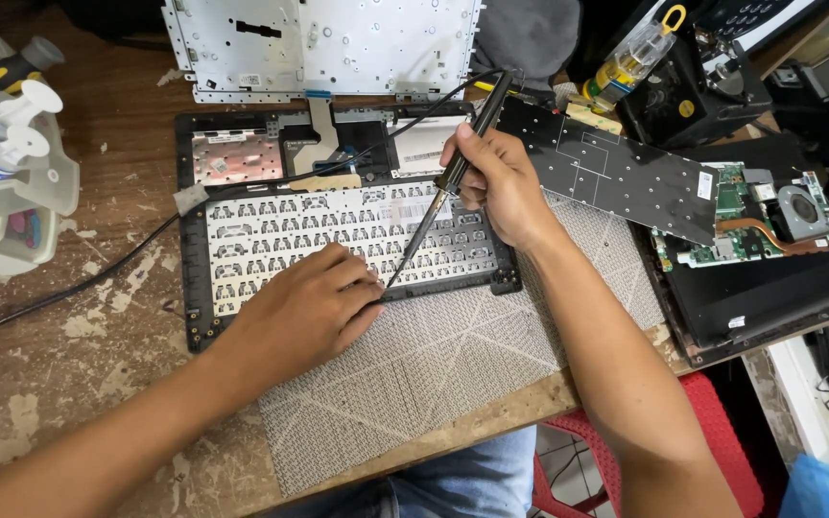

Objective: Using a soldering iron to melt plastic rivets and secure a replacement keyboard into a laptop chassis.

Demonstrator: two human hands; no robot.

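Note:
A laptop palmrest frame [198, 297] lies face down on a grey mat, and the white back of its keyboard [290, 225] shows inside it. My left hand [304, 307] rests flat on the keyboard's lower edge, fingers together, holding nothing. In my right hand [496, 177] is a black soldering iron [453, 168], gripped like a pen. Its thin tip slants down and left to the frame's lower edge, right beside my left fingertips. The iron's black cord [98, 273] trails off to the left across the table.
A silver metal keyboard plate [323, 43] lies at the back. Right of the mat sit a black keyboard backing [616, 173] and a laptop base with motherboard and fan [769, 225]. A plastic bin with bottles [2, 144] stands at the left. A small yellow bottle [635, 58] is at the back right.

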